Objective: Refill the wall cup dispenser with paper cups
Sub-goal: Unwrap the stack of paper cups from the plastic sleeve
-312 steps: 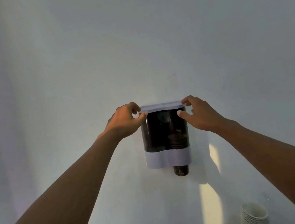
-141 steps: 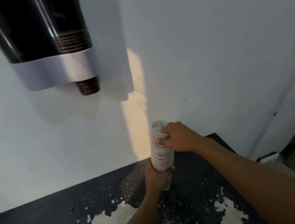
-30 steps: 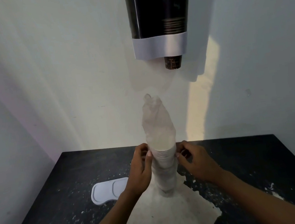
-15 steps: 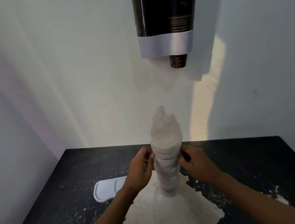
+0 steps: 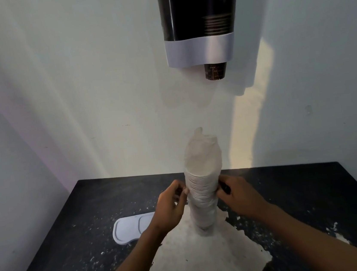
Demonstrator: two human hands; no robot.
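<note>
Pantry corner: wall cup dispenser (image 5: 198, 20), worn counter (image 5: 74, 249).

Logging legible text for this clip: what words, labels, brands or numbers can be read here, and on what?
Brown cup poking out under the wall dispenser: pale lettering is printed on it, too small and blurred to read.
Sleeve of white cups, grey lid on the table: no text shows.

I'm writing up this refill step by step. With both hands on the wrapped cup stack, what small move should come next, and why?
Probably pull the plastic sleeve off the paper cup stack. The left hand and right hand pinch its sides, the stack stands on the table, and the wrap bunches above the top cup. The dispenser cannot take cups while they are wrapped.
</note>
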